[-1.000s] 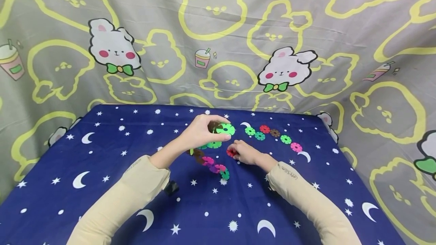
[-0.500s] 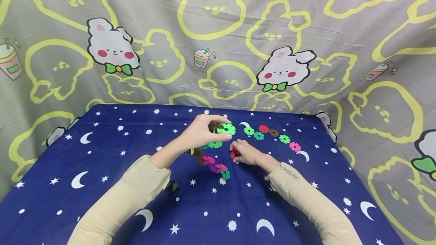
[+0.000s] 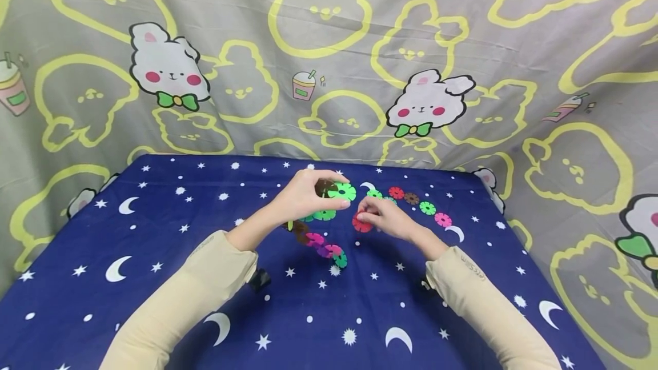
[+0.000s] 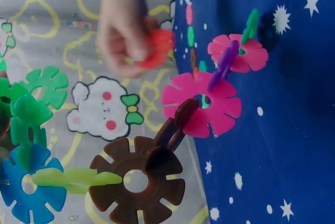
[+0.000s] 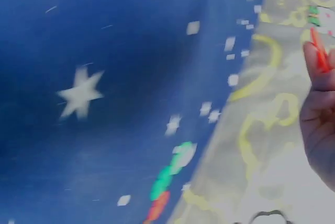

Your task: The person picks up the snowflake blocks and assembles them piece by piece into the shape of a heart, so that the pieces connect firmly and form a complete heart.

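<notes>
My left hand (image 3: 303, 196) pinches a bright green slotted disc (image 3: 343, 192) at the end of a chain of interlocked plastic discs. From that hand the chain hangs in a curve, with brown, pink, purple and green pieces. The left wrist view shows a large brown disc (image 4: 107, 192), a blue disc (image 4: 52, 198) and a pink disc (image 4: 225, 103) slotted together at angles. Between thumb and fingers, my right hand (image 3: 390, 218) pinches a single red disc (image 3: 362, 222), apart from the chain and to its right. The right wrist view shows this red disc edge-on.
Beyond my right hand a row of loose discs lies on the blue star-patterned cloth (image 3: 308, 318), among them a red one (image 3: 396, 193), a brown one (image 3: 412, 198) and a pink one (image 3: 443, 220). A grey cartoon curtain (image 3: 231, 16) stands behind the table.
My right hand has moved up and a little rightward with the red disc, whose face now shows more. My left hand and the chain have stayed almost still.
</notes>
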`<move>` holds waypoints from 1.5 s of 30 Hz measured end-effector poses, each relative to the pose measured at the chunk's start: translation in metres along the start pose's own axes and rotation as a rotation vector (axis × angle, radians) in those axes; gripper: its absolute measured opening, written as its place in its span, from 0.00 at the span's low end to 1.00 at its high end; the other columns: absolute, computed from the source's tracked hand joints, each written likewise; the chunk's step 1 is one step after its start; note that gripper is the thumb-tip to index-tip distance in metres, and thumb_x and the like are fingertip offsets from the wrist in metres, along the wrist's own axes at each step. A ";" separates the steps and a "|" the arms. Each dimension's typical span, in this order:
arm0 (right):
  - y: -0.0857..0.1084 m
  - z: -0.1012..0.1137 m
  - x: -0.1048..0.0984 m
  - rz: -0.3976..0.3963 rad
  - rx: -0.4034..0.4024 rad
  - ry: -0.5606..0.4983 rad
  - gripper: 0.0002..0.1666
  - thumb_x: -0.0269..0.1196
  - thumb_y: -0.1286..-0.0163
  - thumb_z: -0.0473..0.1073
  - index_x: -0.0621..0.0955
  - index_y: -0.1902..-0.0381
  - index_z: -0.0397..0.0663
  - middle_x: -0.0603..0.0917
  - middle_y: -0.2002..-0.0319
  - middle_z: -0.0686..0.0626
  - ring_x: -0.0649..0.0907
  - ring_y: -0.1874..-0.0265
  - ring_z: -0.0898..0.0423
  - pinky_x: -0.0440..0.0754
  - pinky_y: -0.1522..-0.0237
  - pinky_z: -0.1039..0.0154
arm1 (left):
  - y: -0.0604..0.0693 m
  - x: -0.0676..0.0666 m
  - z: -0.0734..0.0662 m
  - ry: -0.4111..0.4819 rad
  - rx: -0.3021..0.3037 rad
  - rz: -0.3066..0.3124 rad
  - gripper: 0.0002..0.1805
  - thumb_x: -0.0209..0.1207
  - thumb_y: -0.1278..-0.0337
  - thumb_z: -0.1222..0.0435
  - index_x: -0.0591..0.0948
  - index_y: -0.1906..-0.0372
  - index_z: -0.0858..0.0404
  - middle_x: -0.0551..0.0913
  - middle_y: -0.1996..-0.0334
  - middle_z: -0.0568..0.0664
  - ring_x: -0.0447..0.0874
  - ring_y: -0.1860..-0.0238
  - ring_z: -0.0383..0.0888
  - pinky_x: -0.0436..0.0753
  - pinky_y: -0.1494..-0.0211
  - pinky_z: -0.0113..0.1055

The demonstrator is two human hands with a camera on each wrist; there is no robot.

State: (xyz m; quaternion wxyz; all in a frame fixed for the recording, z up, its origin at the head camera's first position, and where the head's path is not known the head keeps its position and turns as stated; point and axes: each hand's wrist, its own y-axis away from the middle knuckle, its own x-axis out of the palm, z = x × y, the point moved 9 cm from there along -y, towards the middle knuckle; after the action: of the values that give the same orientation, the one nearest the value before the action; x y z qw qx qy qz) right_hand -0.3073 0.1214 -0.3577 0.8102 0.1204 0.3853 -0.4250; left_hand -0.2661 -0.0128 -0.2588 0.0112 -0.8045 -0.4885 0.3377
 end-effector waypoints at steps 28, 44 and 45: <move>0.047 0.111 -0.057 -0.577 -0.549 -0.034 0.23 0.60 0.50 0.17 0.73 0.54 0.29 0.83 0.76 0.39 0.83 0.79 0.57 0.80 0.74 0.72 | -0.003 0.002 0.002 -0.030 -0.036 -0.022 0.21 0.65 0.53 0.59 0.80 0.52 0.63 0.84 0.67 0.49 0.79 0.70 0.39 0.77 0.59 0.38; 0.051 0.112 -0.057 -0.627 -0.562 -0.063 0.23 0.58 0.53 0.13 0.73 0.56 0.26 0.82 0.78 0.37 0.82 0.81 0.57 0.78 0.77 0.73 | -0.012 0.011 0.002 0.031 0.009 0.073 0.22 0.65 0.51 0.64 0.78 0.50 0.67 0.83 0.66 0.51 0.77 0.71 0.41 0.77 0.67 0.32; 0.050 0.112 -0.058 -0.618 -0.557 -0.070 0.23 0.58 0.52 0.13 0.73 0.56 0.26 0.81 0.78 0.37 0.82 0.80 0.58 0.78 0.77 0.73 | -0.013 0.010 0.002 0.030 0.009 0.075 0.22 0.64 0.51 0.64 0.78 0.50 0.67 0.83 0.66 0.51 0.77 0.70 0.41 0.77 0.66 0.33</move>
State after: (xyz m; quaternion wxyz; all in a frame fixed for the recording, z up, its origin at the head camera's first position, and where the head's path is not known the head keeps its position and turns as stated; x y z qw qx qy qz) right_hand -0.2289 0.1278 -0.2469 0.6587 -0.2393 0.4757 -0.5316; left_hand -0.2743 0.0015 -0.2607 0.0095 -0.8271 -0.4565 0.3277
